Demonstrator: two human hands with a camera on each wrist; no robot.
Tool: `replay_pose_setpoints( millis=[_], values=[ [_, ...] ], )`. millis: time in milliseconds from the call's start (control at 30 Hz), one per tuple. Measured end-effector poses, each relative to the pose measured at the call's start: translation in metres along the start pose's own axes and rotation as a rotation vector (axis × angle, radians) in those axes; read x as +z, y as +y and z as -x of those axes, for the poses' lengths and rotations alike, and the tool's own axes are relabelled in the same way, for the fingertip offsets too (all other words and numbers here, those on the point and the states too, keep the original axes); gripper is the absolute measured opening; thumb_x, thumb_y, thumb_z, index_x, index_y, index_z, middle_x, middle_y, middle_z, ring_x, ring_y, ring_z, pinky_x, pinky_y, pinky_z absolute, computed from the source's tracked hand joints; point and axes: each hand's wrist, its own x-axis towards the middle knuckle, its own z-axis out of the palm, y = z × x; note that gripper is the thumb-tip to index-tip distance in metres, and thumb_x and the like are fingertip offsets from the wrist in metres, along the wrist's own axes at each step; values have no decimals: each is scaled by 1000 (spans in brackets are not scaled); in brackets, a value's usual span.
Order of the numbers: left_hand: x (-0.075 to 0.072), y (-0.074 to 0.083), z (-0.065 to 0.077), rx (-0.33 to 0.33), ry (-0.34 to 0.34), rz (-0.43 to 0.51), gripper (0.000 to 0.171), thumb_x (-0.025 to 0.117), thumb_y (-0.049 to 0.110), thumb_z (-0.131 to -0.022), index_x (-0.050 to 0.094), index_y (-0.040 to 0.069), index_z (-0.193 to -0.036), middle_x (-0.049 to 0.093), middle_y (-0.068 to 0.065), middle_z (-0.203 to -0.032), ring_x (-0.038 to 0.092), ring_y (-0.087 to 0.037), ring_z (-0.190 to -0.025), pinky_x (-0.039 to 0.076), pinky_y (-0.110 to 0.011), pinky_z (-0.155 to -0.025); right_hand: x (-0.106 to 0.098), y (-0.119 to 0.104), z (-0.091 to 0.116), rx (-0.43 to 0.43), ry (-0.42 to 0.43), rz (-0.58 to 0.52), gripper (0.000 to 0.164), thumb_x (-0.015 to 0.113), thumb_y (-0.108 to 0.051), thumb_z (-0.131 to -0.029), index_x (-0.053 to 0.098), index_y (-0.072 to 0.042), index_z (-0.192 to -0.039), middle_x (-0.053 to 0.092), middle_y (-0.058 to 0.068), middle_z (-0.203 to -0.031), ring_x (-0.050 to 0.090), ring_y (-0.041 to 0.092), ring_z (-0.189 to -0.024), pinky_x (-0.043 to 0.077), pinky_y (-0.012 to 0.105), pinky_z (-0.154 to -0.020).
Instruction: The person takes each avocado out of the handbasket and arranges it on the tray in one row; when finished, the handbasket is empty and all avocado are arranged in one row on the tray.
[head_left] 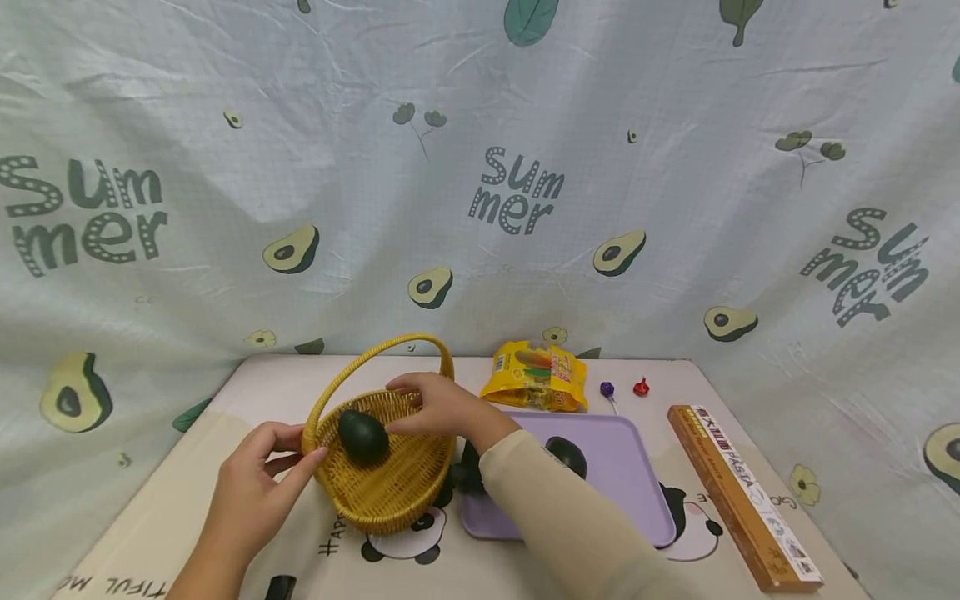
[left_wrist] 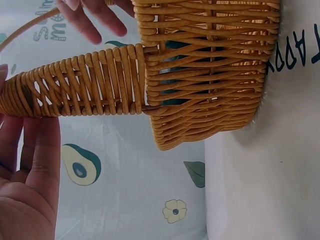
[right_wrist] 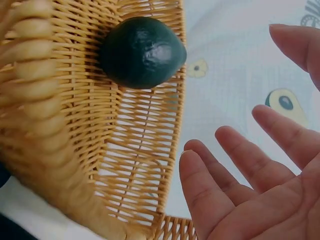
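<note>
Lying nearest, at the front edge of the worktop [head_left: 187, 500]: a small dark object [head_left: 279, 587], half cut off by the frame, too little showing to tell what it is.

Steadying the wicker basket [head_left: 390, 492] from the left: the left hand [head_left: 251, 492], fingers [left_wrist: 42, 150] straight and relaxed, thumb pressing against the rim where the handle [head_left: 375, 354] meets it, nothing gripped.

Sitting just right of that hand, over a panda print on the worktop: the basket, tilted toward the left, handle arching up and back.

Resting inside the basket, against its left inner wall: a dark green avocado [head_left: 363, 435], plainly showing in the right wrist view as well [right_wrist: 142, 51].

Hovering over the basket's far rim, just right of the avocado: the right hand [head_left: 435, 408], fingers [right_wrist: 235, 150] spread and loosely extended, holding nothing, not touching the avocado as far as the wrist view shows. Stretching back toward the near right corner: a beige sleeve [head_left: 570, 517].

Lying beside the basket on the right: a lilac tray [head_left: 637, 492], carrying a second dark avocado [head_left: 567, 454] partly hidden by the sleeve.

Running along the right edge: a long pasta box [head_left: 742, 496].

Standing farther back: a yellow snack bag [head_left: 534, 377], then two wrapped lollipops, one purple [head_left: 607, 389] and one red [head_left: 641, 387].

Hanging behind everything: an avocado-printed cloth [head_left: 480, 167].
</note>
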Motion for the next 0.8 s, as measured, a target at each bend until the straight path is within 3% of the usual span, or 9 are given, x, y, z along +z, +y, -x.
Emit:
replay_pose_setpoints(
  millis=[300, 533, 800],
  values=[
    [-3, 4, 0, -21, -9, -2, 29, 84, 7, -86, 65, 7, -107, 68, -5, -108, 57, 10, -94, 51, -3, -76, 13, -5, -20, 26, 11, -10, 63, 84, -35, -86, 60, -19, -142, 61, 7, -144, 62, 26, -125, 56, 30, -98],
    [-4, 4, 1, -14, -4, 2, 28, 84, 6, -86, 65, 7, -107, 68, -5, -108, 58, 9, -93, 52, -4, -76, 27, -12, -34, 25, -1, 25, 60, 83, -36, -86, 61, -23, -140, 60, 1, -144, 58, 20, -130, 53, 32, -104],
    [-1, 2, 2, 10, -7, 19, 27, 83, 5, -86, 65, 6, -106, 67, -3, -109, 59, 9, -94, 55, -6, -76, 38, -15, -44, 68, -2, -23, 57, 85, -30, -86, 63, -22, -138, 62, 3, -141, 59, 21, -129, 55, 30, -100]
  ],
)
